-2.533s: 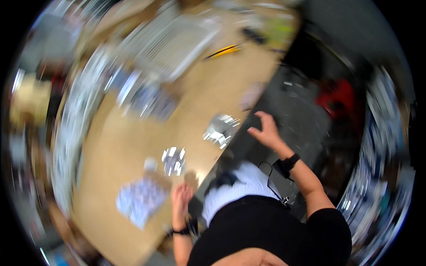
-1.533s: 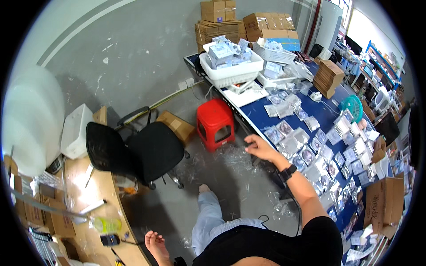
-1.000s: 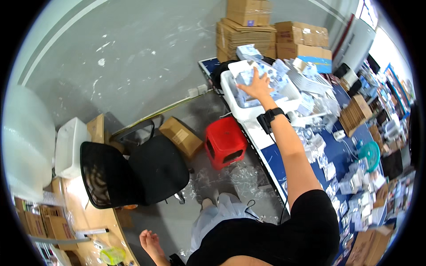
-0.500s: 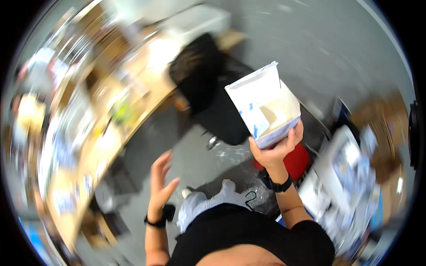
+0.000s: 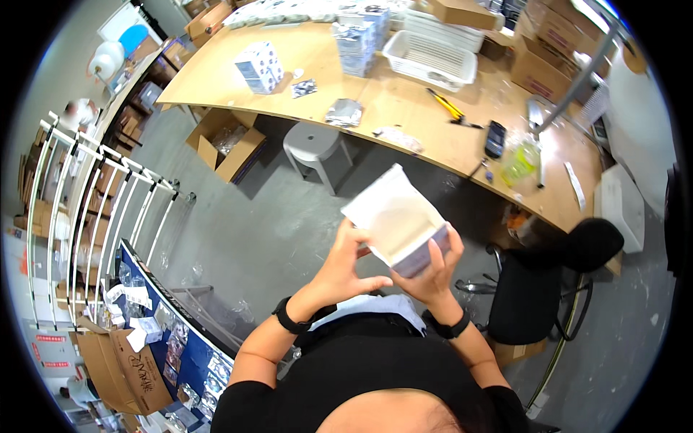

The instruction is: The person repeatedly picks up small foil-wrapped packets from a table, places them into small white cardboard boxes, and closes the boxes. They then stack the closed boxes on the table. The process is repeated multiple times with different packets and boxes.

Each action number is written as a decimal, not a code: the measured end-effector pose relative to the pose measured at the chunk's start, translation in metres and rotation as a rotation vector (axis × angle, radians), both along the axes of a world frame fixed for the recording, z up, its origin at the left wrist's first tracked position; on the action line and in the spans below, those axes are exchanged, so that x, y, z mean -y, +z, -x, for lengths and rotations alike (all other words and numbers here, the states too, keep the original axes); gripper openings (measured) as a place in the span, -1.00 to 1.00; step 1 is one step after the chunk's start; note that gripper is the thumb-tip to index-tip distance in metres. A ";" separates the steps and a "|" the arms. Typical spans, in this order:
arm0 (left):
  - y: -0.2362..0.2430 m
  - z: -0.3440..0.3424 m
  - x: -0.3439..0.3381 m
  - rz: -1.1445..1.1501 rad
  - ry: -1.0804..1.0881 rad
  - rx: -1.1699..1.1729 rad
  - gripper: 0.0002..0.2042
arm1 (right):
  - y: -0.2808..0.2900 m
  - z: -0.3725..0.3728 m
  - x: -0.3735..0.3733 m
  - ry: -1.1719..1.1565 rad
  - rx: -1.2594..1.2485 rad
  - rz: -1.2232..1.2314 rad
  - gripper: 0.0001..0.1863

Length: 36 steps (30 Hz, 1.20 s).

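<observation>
A small open carton (image 5: 404, 220), white inside with a bluish printed outer side, is held up in front of my body, its flap tilted up and away. My right hand (image 5: 431, 278) supports it from the lower right, fingers wrapped along the printed side. My left hand (image 5: 339, 263) is at its left edge, fingers curled against the flap and side, thumb stretched out below it. The carton's underside is hidden, and no contents can be made out inside.
Ahead, a wooden table (image 5: 317, 108) carries a patterned box (image 5: 260, 68), a white basket (image 5: 431, 61), a yellow cutter (image 5: 445, 105) and a dark handheld device (image 5: 495, 139). A grey stool (image 5: 315, 143) and black office chair (image 5: 530, 296) stand before it. A white rack (image 5: 108, 180) is at left.
My body has turned left, bringing the table ahead and the chair to my right. My left hand, spread and apart before, has come to the carton, which is now nearer my middle.
</observation>
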<state>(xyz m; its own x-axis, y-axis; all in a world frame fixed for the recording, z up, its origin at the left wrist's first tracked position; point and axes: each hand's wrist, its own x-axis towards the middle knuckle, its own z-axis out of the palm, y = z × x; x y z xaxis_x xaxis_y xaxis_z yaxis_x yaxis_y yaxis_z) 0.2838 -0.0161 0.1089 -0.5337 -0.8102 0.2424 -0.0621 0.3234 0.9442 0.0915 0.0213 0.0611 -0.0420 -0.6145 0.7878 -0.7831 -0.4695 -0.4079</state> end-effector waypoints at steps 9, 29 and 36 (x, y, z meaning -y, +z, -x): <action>-0.045 -0.161 0.141 -0.061 0.667 0.079 -0.49 | -0.037 -0.147 0.207 0.648 0.166 -0.475 -0.03; -0.095 -0.298 0.477 -0.031 0.478 0.466 -0.43 | -0.178 -0.085 0.545 0.127 -0.250 -1.177 0.04; -0.082 -0.310 0.546 -0.154 0.377 0.384 -0.43 | -0.142 -0.120 0.551 -0.127 -0.393 -1.268 -0.05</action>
